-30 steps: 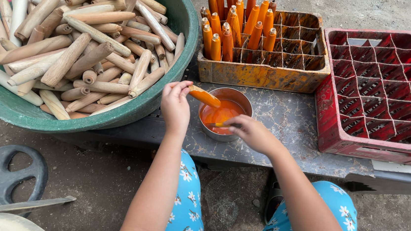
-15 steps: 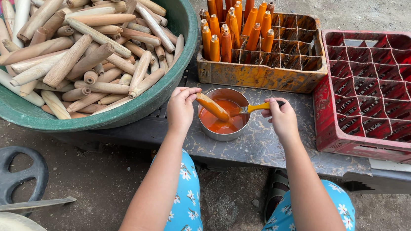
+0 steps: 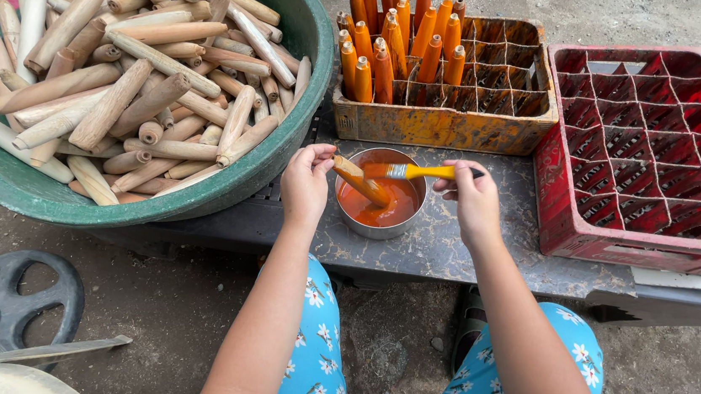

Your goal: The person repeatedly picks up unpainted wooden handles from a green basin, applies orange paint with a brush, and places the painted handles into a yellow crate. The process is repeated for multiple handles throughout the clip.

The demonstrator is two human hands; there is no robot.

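Right hand (image 3: 475, 201) has swung its yellow-handled brush (image 3: 408, 171) onto the wooden peg (image 3: 360, 181) gripped by the left hand (image 3: 305, 183) over the paint bowl (image 3: 380, 193) near the counter's front edge; coating underway, likely needs peg rotation.

A short wooden peg (image 3: 360, 181), partly coated orange, tilts with its lower end in the orange paint of a round metal bowl (image 3: 378, 227) at the table's near edge; a yellow-handled brush (image 3: 420, 172) lies level above the bowl.
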